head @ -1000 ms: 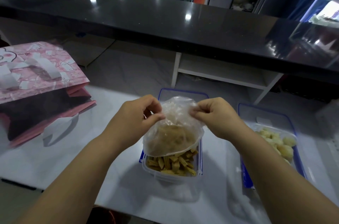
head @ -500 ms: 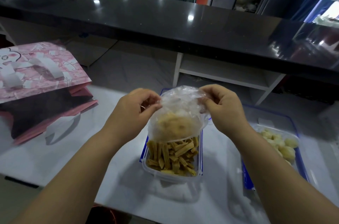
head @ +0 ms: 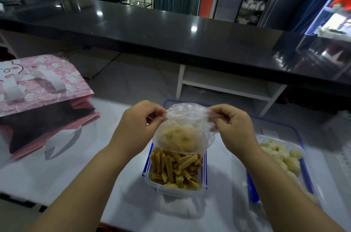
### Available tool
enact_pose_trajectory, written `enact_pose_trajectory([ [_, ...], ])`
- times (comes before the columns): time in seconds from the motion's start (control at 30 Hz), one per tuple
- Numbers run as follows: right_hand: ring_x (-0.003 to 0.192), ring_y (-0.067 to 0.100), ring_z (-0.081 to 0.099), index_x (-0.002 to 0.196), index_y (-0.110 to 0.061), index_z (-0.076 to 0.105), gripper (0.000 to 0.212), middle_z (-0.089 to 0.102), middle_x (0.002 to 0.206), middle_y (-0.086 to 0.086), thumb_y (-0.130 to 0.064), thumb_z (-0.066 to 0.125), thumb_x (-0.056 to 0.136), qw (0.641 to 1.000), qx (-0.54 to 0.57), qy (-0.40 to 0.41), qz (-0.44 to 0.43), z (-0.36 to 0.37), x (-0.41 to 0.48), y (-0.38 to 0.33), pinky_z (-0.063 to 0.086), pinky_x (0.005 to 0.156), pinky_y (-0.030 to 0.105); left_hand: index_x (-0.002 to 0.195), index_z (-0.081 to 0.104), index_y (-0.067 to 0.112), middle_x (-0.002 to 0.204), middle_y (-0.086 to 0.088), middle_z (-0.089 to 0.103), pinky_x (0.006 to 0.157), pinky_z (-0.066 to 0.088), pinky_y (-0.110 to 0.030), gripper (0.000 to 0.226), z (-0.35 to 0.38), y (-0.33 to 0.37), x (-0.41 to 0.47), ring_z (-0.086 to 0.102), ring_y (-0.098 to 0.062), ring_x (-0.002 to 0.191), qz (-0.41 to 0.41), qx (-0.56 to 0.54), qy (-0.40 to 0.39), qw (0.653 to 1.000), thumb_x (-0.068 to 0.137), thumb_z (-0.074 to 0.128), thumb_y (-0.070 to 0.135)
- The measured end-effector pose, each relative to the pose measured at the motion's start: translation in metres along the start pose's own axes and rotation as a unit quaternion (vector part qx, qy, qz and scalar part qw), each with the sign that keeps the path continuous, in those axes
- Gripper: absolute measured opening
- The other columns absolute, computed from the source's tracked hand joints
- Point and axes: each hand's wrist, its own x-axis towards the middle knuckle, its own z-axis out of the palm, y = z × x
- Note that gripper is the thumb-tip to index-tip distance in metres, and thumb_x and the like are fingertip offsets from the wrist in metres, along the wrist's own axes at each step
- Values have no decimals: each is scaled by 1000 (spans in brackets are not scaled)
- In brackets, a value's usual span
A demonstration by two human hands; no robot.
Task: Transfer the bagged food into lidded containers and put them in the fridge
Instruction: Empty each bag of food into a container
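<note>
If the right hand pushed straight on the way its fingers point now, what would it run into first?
The right hand points leftward into the plastic bag it pinches; past that film, probably the left hand, though depth is unclear.

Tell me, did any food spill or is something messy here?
No spill that I can see. The left hand and right hand pinch the clear bag above the tub of yellow strips, and no food shows on the white table around it. Only the pink gift bag lies on its side.
</note>
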Motion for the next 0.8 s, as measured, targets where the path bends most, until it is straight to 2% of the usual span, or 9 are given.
enact_pose_trajectory([
  [0.1, 84, 20, 65, 101, -29, 66, 36, 68, 95, -4, 2, 53, 89, 1000, 15, 19, -6, -1, -6, -5, 58, 77, 38, 89, 69, 16, 81, 15, 59, 70, 48, -8, 6, -2, 5, -2, 57, -2, 86, 30, -10, 27, 999, 84, 67, 14],
  [0.2, 89, 29, 61, 119, -43, 55, 45, 59, 112, -13, -11, 59, 88, 996, 59, -59, 24, 0, -16, -12, 59, 79, 39, 88, 69, 14, 82, 11, 60, 69, 48, -8, 7, -1, 9, -6, 59, -4, 78, 58, -7, 39, 998, 82, 69, 13],
  [0.3, 103, 7, 56, 124, -52, 46, 55, 51, 118, -20, -27, 70, 81, 993, 10, -114, 8, 8, -25, -17, 55, 83, 27, 89, 68, 14, 83, 11, 60, 72, 49, -8, 8, 2, 13, -9, 59, -2, 75, 70, -22, 27, 997, 81, 70, 12],
  [0.37, 99, 3, 56, 112, -46, 53, 43, 56, 109, -20, -25, 71, 80, 997, -31, -77, -8, 14, -27, -18, 52, 80, 22, 92, 69, 16, 85, 12, 61, 73, 50, -9, 10, 5, 15, -11, 60, -4, 79, 78, -40, 1, 996, 82, 69, 15],
  [0.47, 84, 6, 63, 96, -35, 63, 28, 64, 92, -14, -12, 70, 82, 1000, -10, 5, 10, 13, -28, -17, 55, 71, 19, 99, 69, 21, 91, 19, 60, 75, 52, -13, 16, 8, 13, -13, 58, -2, 90, 78, -58, -32, 995, 83, 68, 24],
  [0.53, 81, 7, 66, 94, -29, 67, 21, 69, 88, -9, -13, 70, 82, 999, 1, 41, 20, 4, -28, -15, 56, 69, 22, 106, 68, 25, 98, 26, 57, 76, 55, -18, 25, 8, 11, -14, 58, 0, 92, 71, -59, -25, 995, 83, 64, 35],
  [0.67, 72, 13, 66, 88, -28, 67, 14, 71, 80, -2, -14, 68, 83, 994, 21, 103, 43, -25, -36, -11, 57, 66, 34, 111, 64, 31, 112, 21, 57, 88, 51, -34, 33, 10, 15, -11, 54, -6, 106, 62, -40, 11, 997, 83, 53, 44],
  [0.73, 70, 16, 66, 88, -29, 67, 13, 72, 79, -1, -16, 68, 84, 990, 16, 131, 49, -40, -42, -10, 57, 65, 38, 105, 67, 29, 107, 20, 59, 87, 52, -34, 25, 15, 22, -9, 55, -4, 103, 62, -44, 0, 997, 84, 57, 39],
  [0.8, 69, 12, 65, 86, -31, 66, 15, 71, 77, -3, -17, 69, 83, 987, 6, 150, 52, -58, -48, -9, 57, 63, 33, 97, 68, 29, 96, 24, 61, 81, 53, -28, 15, 23, 34, -5, 57, 0, 94, 58, -53, -44, 996, 86, 60, 35],
])
